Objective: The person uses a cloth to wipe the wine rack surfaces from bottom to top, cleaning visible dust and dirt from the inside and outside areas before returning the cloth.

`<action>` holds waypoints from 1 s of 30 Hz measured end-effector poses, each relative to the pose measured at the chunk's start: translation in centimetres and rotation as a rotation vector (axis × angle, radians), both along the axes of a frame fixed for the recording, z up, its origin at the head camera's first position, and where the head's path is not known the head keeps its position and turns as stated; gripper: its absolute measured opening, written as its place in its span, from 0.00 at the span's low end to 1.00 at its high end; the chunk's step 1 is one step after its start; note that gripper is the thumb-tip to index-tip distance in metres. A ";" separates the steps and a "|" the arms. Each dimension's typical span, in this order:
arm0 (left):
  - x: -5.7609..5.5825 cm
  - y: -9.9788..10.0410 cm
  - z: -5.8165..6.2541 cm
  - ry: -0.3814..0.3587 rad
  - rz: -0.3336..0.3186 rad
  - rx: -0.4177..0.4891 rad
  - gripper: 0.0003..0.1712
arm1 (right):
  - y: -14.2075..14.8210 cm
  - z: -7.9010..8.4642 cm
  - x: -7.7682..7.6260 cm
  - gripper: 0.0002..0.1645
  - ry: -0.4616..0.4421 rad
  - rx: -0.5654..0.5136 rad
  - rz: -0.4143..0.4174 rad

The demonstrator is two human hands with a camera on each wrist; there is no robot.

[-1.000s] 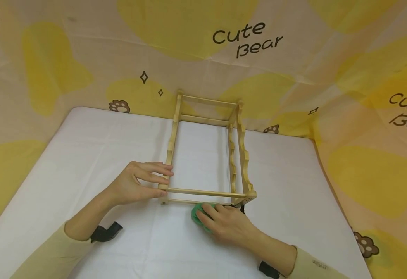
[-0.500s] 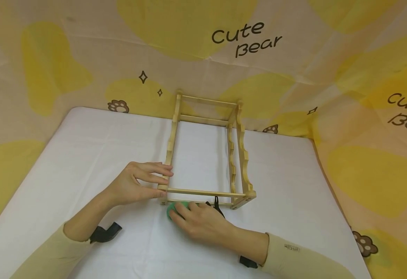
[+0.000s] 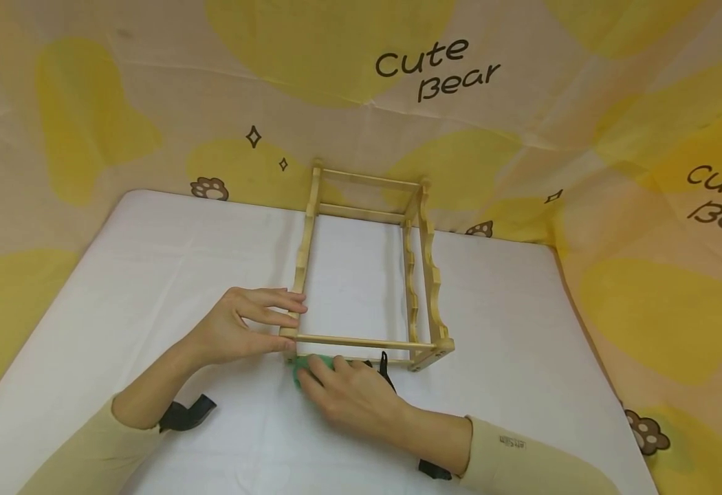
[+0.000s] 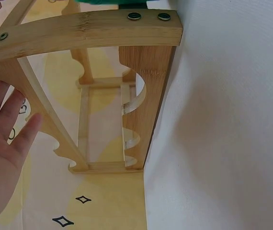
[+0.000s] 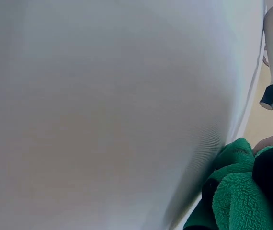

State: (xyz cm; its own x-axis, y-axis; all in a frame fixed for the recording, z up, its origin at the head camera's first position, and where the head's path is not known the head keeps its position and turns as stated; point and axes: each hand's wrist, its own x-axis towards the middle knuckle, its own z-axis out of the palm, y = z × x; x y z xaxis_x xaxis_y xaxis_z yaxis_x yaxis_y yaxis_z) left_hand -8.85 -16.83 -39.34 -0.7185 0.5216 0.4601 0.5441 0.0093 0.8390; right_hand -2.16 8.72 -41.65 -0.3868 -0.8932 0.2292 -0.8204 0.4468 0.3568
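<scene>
A light bamboo rack (image 3: 434,292) with wavy-notched side rails stands on the white tabletop. My left hand (image 3: 227,328) grips its near left corner, thumb on the front end and fingers over the left side rail. In the left wrist view, the fingers reach behind the end bar of the rack. My right hand (image 3: 357,399) holds a green cloth (image 3: 302,371) against the lower front bar, close to the left corner. Folds of fluffy green cloth (image 5: 244,196) with black parts bunch up in the right wrist view; the fingers there are mostly hidden.
A white cloth covers the table (image 3: 509,309). Yellow printed fabric (image 3: 348,75) with bear lettering hangs behind and at both sides, close to the rack's far end. A black strap loop (image 3: 384,368) sticks up by the right hand. Black wrist mounts (image 3: 188,412) sit under both forearms.
My right hand has slid the green cloth leftward along the front bar, from near the right corner to the left one. The left hand and the rack have stayed in place.
</scene>
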 end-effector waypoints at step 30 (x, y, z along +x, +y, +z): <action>0.0 0.0 0.0 -0.027 -0.015 0.019 0.23 | 12.5 -0.9 1.2 0.34 0.022 -0.105 -0.018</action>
